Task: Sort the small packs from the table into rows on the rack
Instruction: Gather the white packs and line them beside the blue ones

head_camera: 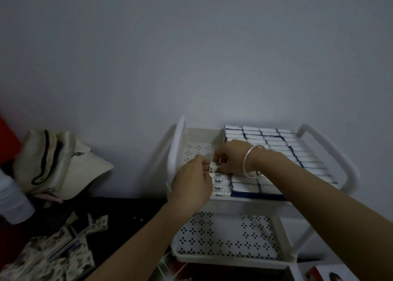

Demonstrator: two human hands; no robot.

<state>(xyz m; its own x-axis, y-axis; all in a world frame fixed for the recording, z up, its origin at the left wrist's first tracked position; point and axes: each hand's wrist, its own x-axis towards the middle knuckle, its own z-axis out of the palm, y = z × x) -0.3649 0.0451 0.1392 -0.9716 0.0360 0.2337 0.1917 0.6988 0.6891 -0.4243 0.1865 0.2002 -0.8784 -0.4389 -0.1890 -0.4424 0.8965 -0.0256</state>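
A white rack stands against the wall, its top tray mostly filled with rows of white-and-blue small packs. At the tray's front left, a short row of printed white packs lies side by side. Above that row, my left hand and my right hand both pinch one small pack. My right wrist wears a silver bangle. The tray's back left part shows bare perforated floor.
The rack's lower shelf has a perforated floor. To the left, a dark table carries a beige cap, patterned packs and a blurred white object. The grey wall is close behind.
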